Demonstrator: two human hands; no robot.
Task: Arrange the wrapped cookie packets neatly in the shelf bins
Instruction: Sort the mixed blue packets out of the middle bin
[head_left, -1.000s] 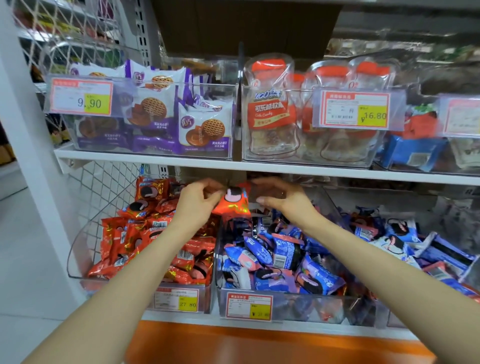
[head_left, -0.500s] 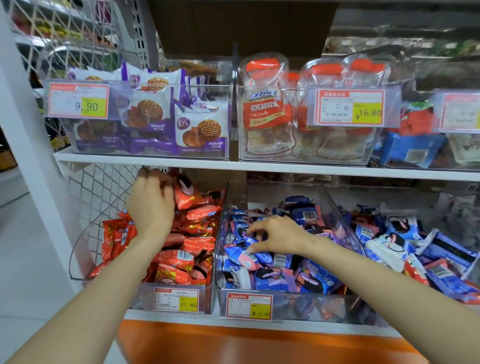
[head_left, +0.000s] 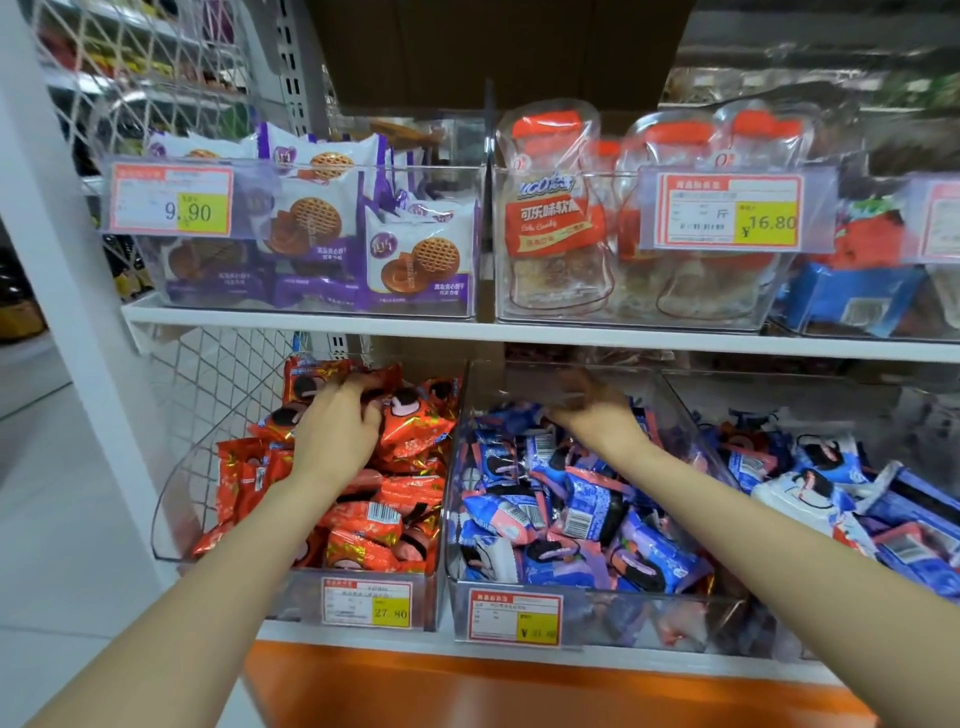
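Reaching in with two hands: left hand (head_left: 337, 431) curls its fingers over red packets (head_left: 410, 441) at the back of the first bin (head_left: 171, 519). Right hand (head_left: 592, 415), blurred, lies on blue packets (head_left: 587, 504) deep in the second bin (head_left: 623, 613), grip impossible to tell. Both heaps are too jumbled to count.

Shop shelving, white metal: upright post (head_left: 62, 312) at left, wire mesh side panel (head_left: 156, 67), slotted rear rail (head_left: 296, 62), upper shelf board (head_left: 467, 332), lower shelf board (head_left: 623, 652). Orange base panel (head_left: 519, 696) beneath. Brown back panel (head_left: 493, 47) above. Pale grey floor (head_left: 62, 519), evenly lit.
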